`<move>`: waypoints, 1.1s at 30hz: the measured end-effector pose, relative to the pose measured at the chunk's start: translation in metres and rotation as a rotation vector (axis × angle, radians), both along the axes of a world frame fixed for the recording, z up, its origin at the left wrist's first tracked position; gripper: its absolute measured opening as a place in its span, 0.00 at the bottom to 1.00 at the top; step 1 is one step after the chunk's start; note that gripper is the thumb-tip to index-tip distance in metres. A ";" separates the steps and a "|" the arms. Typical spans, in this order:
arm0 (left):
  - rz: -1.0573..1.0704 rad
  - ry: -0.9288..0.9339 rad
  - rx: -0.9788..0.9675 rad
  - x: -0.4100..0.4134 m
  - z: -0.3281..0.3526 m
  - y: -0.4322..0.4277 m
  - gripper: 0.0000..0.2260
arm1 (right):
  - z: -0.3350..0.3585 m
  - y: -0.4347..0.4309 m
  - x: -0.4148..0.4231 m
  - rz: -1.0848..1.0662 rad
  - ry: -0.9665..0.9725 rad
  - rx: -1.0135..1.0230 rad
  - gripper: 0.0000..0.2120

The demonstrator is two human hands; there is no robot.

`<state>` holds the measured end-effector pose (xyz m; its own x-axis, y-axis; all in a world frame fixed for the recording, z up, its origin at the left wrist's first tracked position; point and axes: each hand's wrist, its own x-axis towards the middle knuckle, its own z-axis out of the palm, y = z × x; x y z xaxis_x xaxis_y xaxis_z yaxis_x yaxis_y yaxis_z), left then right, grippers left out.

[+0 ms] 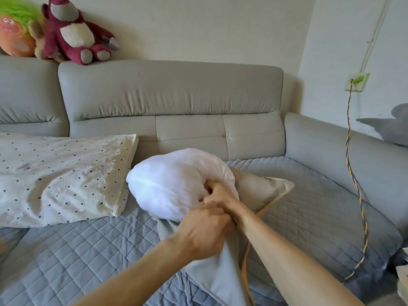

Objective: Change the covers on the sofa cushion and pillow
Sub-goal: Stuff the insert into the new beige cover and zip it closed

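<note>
A white cushion insert point(172, 184) bulges up in the middle of the sofa seat, squeezed into a rounded lump. My right hand point(217, 191) grips its near side, fingers dug into the stuffing. My left hand point(203, 230) holds the edge of a pale grey-blue cushion cover point(223, 272) with orange piping, bunched just below the insert. A beige part of the cover point(262, 191) sticks out to the right behind my right wrist. A long pillow point(59, 175) in a cream case with small dark dots lies at the left.
The sofa seat wears a quilted blue-grey mat point(72, 255). Plush toys point(72, 34) sit on the backrest at the left. A braided cable point(357, 195) hangs from a wall socket over the right armrest. A grey plush point(388, 127) lies on that armrest.
</note>
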<state>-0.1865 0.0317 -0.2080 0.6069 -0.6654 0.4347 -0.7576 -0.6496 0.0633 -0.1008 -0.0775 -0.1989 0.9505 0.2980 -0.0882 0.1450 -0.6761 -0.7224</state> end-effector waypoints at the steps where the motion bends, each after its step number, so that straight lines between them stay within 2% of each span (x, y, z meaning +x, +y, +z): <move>1: 0.048 0.021 -0.048 0.005 -0.002 0.005 0.09 | -0.002 0.003 -0.004 -0.029 0.016 0.161 0.08; 2: 0.110 0.000 -0.034 0.010 -0.004 0.014 0.11 | -0.004 0.004 -0.008 -0.033 0.088 0.343 0.11; 4: 0.210 -0.066 0.052 0.014 -0.005 0.033 0.12 | -0.007 -0.002 -0.021 0.005 0.383 0.742 0.08; 5: 0.237 -0.029 0.084 0.011 -0.004 0.040 0.12 | -0.008 -0.008 -0.030 0.054 0.498 0.854 0.07; 6: 0.246 0.020 0.098 0.007 -0.005 0.045 0.11 | -0.010 -0.014 -0.038 0.103 0.514 0.866 0.11; 7: 0.242 0.037 0.066 0.005 -0.008 0.048 0.11 | -0.013 -0.019 -0.044 0.138 0.428 0.793 0.14; 9: 0.233 0.058 0.025 0.002 -0.011 0.049 0.09 | -0.025 -0.026 -0.054 0.098 0.008 0.545 0.20; 11: 0.236 0.016 -0.024 0.002 -0.013 0.049 0.06 | -0.031 -0.031 -0.064 -0.015 -0.452 0.373 0.17; 13: 0.260 0.006 -0.056 0.002 -0.013 0.050 0.07 | -0.037 -0.039 -0.068 -0.159 -0.738 0.140 0.13; 15: 0.287 -0.016 -0.025 0.005 -0.013 0.054 0.13 | -0.037 -0.045 -0.073 -0.249 -0.747 -0.038 0.14; 16: 0.290 -0.013 0.007 0.004 -0.013 0.054 0.15 | -0.039 -0.045 -0.074 -0.224 -0.744 -0.094 0.13; 18: 0.277 -0.013 0.039 0.002 -0.012 0.050 0.16 | -0.039 -0.038 -0.074 -0.028 -0.762 -0.169 0.08; 20: 0.271 0.016 0.017 0.001 -0.010 0.043 0.14 | -0.032 -0.027 -0.063 0.144 -0.642 -0.238 0.11; 23: 0.298 0.065 0.023 0.008 -0.008 0.041 0.12 | -0.021 -0.014 -0.045 0.279 -0.396 -0.422 0.16; 26: 0.288 -0.055 0.112 0.014 -0.009 0.053 0.11 | -0.014 -0.029 -0.051 0.299 -0.349 -0.516 0.21; 28: 0.208 -0.186 0.085 0.016 -0.008 0.051 0.08 | -0.010 -0.048 -0.059 0.251 -0.385 -0.560 0.28; 30: 0.137 -0.320 0.044 0.023 -0.005 0.039 0.05 | -0.014 -0.065 -0.057 0.146 -0.482 -0.499 0.34; 33: 0.142 -0.484 0.005 0.030 -0.006 0.018 0.07 | -0.034 -0.090 -0.047 0.059 -0.672 -0.394 0.33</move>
